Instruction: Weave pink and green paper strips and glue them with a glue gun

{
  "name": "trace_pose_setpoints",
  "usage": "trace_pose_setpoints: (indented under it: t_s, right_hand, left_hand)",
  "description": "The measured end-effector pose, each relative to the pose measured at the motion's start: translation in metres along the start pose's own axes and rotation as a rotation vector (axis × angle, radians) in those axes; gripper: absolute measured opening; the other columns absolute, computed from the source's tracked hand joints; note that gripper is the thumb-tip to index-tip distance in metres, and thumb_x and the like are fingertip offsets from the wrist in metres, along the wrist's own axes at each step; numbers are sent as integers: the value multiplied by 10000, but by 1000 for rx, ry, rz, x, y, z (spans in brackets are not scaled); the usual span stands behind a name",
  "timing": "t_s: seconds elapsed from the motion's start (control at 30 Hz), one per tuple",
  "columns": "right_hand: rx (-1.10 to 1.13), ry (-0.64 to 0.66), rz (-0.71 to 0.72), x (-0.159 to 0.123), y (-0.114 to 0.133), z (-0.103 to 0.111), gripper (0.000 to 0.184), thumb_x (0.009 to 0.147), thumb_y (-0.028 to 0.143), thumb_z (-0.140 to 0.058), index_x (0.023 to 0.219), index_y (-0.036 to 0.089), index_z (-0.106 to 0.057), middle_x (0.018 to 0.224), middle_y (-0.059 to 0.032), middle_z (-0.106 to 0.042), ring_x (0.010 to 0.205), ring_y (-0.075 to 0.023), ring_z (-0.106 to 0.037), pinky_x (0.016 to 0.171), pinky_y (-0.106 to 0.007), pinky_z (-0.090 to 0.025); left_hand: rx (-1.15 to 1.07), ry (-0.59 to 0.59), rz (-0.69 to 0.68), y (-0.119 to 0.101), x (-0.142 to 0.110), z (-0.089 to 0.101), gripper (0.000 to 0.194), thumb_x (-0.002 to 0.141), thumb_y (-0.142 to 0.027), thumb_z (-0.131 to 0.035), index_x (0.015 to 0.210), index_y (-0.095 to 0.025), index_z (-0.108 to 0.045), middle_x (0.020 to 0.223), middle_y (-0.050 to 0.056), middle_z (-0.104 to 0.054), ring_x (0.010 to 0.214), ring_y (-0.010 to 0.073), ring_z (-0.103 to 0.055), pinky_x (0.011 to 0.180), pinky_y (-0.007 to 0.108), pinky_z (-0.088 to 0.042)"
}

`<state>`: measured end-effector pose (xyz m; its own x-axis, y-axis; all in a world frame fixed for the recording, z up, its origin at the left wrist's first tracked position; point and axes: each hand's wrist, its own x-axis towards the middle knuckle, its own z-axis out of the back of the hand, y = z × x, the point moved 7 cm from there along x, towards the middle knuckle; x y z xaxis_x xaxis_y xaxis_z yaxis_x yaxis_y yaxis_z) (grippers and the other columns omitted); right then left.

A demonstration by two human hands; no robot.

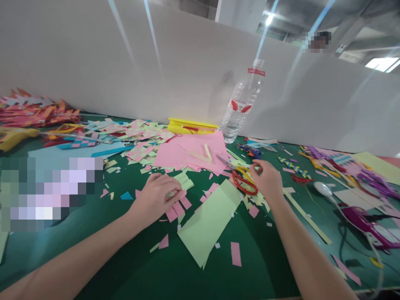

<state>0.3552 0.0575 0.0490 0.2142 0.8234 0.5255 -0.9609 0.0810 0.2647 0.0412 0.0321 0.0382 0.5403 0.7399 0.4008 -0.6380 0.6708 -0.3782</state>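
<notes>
Over the cut pieces at centre-left is my left hand (pixel 159 193), its fingers curled in toward the thumb. Pink paper strips (pixel 176 208) and folded pale green pieces (pixel 184 181) lie under and beside its fingertips; whatever is between them is too small to make out. My right hand (pixel 267 179) is just right of the scissors (pixel 245 183), which have red and yellow handles. Its thumb and fingers are bent together, with any small thing between them hidden. Between my forearms, a pale green paper rectangle (pixel 211 223) lies slantwise on the green table (pixel 150 275).
Pink sheets (pixel 190 150) lie behind, before a tilted plastic bottle (pixel 242 104) and a yellow folder (pixel 192 126). Woven paper strips (pixel 137 135) and a yellow glue gun (pixel 18 137) are left. A purple device (pixel 368 225) with cables is right. A white partition (pixel 125 62) rises behind.
</notes>
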Motion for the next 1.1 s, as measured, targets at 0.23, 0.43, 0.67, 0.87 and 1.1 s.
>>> trace_pose_setpoints:
  t_s: [0.23,0.43,0.67,0.87,1.1]
  right_hand:
    - [-116,70,-191,32,-27,-12,418,831,316,-438,1195,119,-501,1158,-146,-572,1087,-274,-486,901,-388,-386]
    - [-186,195,-346,58,-51,-38,397,879,276,-414,1176,41,-533,1196,-235,-537,1146,-346,-474,889,-460,-403]
    - [-234,276,-504,74,-71,-64,365,873,328,-541,1174,123,-533,1194,-134,-548,1031,-232,-562,846,-432,-482]
    - [-186,252,-509,81,-65,-55,415,835,233,-542,1194,29,-499,1139,-243,-562,1025,-299,-576,812,-429,-475]
    - [-80,229,-383,68,-26,-27,436,855,275,-371,1167,4,-510,1112,-277,-583,1020,-344,-580,808,-428,-439]
  left_hand:
    - [-338,-80,302,34,2,13,349,816,-509,-491,708,-208,-631,936,76,-672,899,242,-619,615,296,-521]
    - [-380,-103,385,45,-1,14,398,798,-558,-503,705,-199,-647,999,73,-663,884,238,-631,637,302,-549]
    - [-253,-119,380,49,-1,16,344,824,-495,-466,752,-205,-635,991,81,-670,967,259,-594,561,260,-500]
    - [-245,-159,387,52,0,18,359,813,-529,-479,749,-211,-632,987,83,-672,951,254,-597,664,311,-514]
    - [-248,-177,407,52,1,22,354,806,-516,-488,667,-211,-600,956,78,-682,914,254,-612,766,361,-491]
